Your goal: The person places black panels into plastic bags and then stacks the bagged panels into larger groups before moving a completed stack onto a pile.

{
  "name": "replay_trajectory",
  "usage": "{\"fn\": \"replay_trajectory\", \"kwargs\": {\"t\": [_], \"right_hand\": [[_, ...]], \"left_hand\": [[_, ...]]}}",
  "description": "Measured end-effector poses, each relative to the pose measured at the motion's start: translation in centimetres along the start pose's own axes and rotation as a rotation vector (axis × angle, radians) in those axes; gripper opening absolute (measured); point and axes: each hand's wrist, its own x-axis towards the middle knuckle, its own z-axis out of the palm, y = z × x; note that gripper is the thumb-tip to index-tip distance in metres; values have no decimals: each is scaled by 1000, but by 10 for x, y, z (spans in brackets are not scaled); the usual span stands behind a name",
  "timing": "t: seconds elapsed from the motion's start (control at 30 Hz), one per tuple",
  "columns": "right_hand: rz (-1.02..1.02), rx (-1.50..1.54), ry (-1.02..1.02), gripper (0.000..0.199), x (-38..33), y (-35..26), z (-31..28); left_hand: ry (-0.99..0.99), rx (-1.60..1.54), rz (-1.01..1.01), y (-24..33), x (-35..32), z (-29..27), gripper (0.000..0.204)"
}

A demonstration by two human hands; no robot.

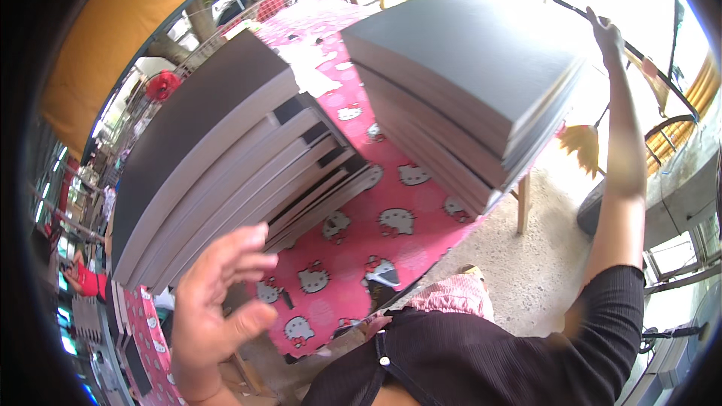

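Observation:
My left hand (pixel 218 301) is raised at the lower left with its fingers apart, holding nothing. It is in front of the near end of a stack of thick, dark-topped grey boards (pixel 226 98), and contact with them cannot be made out. My right arm stretches far out to the right. At its end my right hand (pixel 606 36) overlaps a thin dark bar (pixel 647 60); glare hides whether the fingers grip it. Between my arms stands a second, taller stack of grey boards (pixel 466 53). Both stacks rest on a table with a pink cartoon-cat cloth (pixel 361 233).
A flat pale tool (pixel 383 272) with a dark part lies near the table's front edge. A straw broom (pixel 580 144) stands beyond the table's right side. Back left are a red fan (pixel 162 86) and a person in red (pixel 89 277). Yellow poles (pixel 688 124) are at far right.

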Motion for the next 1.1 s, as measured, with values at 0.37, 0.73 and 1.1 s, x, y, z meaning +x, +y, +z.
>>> {"fn": "replay_trajectory", "kwargs": {"t": [0.37,0.73,1.1], "right_hand": [[39,305,-421,57,99,117,85],[-47,183,-400,46,87,107,72],[-304,229,-320,43,68,114,67]], "left_hand": [[148,-819,-372,-25,192,196,77],[207,-987,-388,-1,227,224,45],[274,-991,-350,-26,226,189,36]]}}
